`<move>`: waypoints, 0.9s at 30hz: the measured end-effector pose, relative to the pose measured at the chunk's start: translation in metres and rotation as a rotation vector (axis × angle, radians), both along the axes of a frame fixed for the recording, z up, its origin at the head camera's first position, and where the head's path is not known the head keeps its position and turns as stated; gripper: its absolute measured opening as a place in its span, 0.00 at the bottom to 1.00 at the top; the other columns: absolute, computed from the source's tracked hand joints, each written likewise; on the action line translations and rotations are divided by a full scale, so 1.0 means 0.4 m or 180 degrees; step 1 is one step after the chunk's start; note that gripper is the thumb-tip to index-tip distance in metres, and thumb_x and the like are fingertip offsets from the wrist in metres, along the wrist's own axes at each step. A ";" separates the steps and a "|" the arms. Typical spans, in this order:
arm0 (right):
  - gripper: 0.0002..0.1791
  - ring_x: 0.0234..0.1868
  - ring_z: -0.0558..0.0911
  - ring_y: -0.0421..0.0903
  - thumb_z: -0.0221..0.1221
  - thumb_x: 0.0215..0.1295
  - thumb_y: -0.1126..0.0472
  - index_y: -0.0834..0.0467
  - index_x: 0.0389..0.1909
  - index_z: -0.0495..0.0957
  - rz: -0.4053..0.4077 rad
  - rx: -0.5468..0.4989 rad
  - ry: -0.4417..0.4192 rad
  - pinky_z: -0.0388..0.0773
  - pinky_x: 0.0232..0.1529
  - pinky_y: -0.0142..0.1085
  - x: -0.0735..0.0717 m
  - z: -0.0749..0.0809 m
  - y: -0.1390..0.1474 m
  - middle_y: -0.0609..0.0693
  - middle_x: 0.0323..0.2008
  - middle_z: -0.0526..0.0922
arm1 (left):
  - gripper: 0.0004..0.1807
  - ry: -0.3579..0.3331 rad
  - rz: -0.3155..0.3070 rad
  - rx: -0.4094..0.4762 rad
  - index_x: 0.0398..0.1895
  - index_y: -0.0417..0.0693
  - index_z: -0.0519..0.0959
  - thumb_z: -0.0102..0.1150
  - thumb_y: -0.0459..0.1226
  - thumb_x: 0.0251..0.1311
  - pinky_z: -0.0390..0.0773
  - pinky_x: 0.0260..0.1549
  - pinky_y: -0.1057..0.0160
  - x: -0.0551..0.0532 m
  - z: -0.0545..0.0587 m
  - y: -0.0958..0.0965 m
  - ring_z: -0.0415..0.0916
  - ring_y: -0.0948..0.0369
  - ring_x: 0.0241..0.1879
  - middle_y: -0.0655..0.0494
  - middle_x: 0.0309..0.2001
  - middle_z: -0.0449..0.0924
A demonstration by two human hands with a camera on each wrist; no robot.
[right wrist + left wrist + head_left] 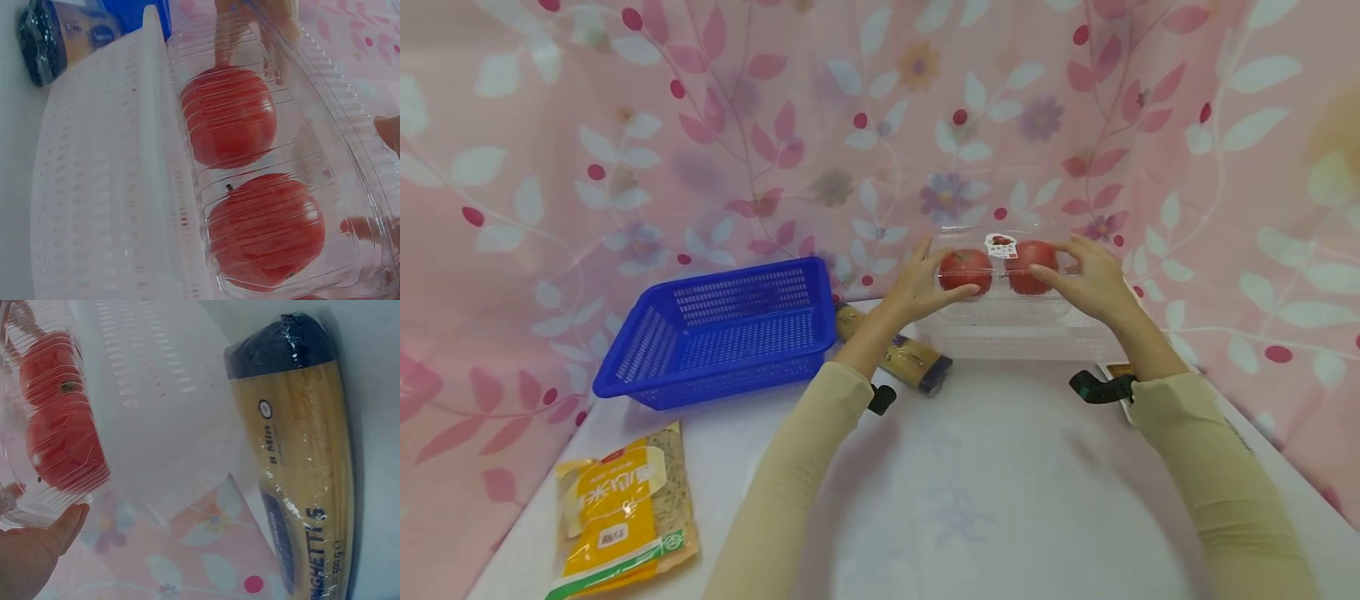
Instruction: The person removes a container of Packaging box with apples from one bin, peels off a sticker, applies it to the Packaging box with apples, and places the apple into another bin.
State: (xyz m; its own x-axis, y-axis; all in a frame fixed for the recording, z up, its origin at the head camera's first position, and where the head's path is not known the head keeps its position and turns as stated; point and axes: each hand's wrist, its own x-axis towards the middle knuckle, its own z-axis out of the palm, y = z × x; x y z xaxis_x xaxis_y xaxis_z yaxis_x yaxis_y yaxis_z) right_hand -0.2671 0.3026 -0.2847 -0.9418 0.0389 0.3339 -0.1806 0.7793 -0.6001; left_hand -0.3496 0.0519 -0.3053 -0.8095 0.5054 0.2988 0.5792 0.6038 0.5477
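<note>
Both hands hold a clear plastic clamshell box [1000, 289] by its two ends, over a white slotted basket [1022, 344] at the back right. Inside the box are two red tomatoes, a left one [966, 272] and a right one [1032, 267]; a white label [1001, 246] is on the lid. My left hand [919, 285] grips the left end between thumb and fingers, and my right hand [1092, 279] grips the right end the same way. In the right wrist view, the ribbed box [300, 156] appears beside the basket's wall [100, 187].
A blue perforated basket [711, 372] stands at the back left. Between the two baskets lies a spaghetti pack [913, 360], partly behind the left forearm. A yellow grain bag [625, 508] lies front left. A flat packet [1118, 372] is partly hidden by the right wrist. Floral curtains [880, 150] enclose the table.
</note>
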 end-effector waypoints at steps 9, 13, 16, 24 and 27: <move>0.37 0.53 0.69 0.65 0.55 0.58 0.38 0.59 0.61 0.67 0.0053 -0.0013 -0.0125 0.65 0.50 0.62 -0.047 -0.062 0.037 0.62 0.64 0.59 | 0.42 0.0026 0.0004 -0.0306 0.64 0.57 0.63 0.57 0.64 0.47 0.66 0.54 0.45 -0.031 -0.042 0.024 0.52 0.44 0.65 0.46 0.71 0.40; 0.37 0.55 0.68 0.65 0.55 0.58 0.38 0.61 0.61 0.67 0.0054 -0.0014 -0.0174 0.65 0.50 0.61 -0.058 -0.081 0.052 0.64 0.64 0.60 | 0.44 -0.0153 -0.0070 -0.0341 0.66 0.58 0.61 0.57 0.65 0.45 0.66 0.53 0.43 -0.038 -0.059 0.033 0.51 0.44 0.66 0.46 0.72 0.36; 0.37 0.56 0.66 0.65 0.56 0.59 0.40 0.62 0.60 0.67 0.0056 0.0007 -0.0220 0.64 0.51 0.61 -0.063 -0.095 0.060 0.65 0.63 0.61 | 0.46 -0.0315 -0.0152 -0.0385 0.67 0.59 0.59 0.57 0.65 0.45 0.63 0.55 0.43 -0.042 -0.073 0.040 0.45 0.46 0.68 0.46 0.72 0.32; 0.37 0.53 0.70 0.64 0.57 0.58 0.41 0.65 0.59 0.67 0.0172 -0.0083 -0.0358 0.69 0.48 0.58 -0.072 -0.132 0.080 0.64 0.60 0.65 | 0.46 -0.0529 -0.0292 -0.0590 0.69 0.57 0.56 0.59 0.62 0.48 0.56 0.60 0.44 -0.052 -0.099 0.056 0.36 0.48 0.69 0.44 0.72 0.30; 0.39 0.58 0.65 0.63 0.57 0.57 0.39 0.63 0.60 0.65 0.0213 -0.0165 -0.0573 0.63 0.52 0.61 -0.073 -0.139 0.084 0.63 0.61 0.63 | 0.47 -0.0580 -0.0312 -0.0718 0.69 0.56 0.56 0.59 0.62 0.48 0.55 0.61 0.46 -0.052 -0.097 0.062 0.37 0.47 0.69 0.43 0.72 0.31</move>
State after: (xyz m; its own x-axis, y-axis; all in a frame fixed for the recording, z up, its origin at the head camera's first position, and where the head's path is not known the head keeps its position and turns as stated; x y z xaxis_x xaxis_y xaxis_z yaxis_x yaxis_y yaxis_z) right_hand -0.2964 0.3363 -0.3402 -0.9872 -0.0131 0.1589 -0.1170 0.7364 -0.6664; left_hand -0.3705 0.0768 -0.3442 -0.7835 0.6209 0.0245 0.5453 0.6680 0.5064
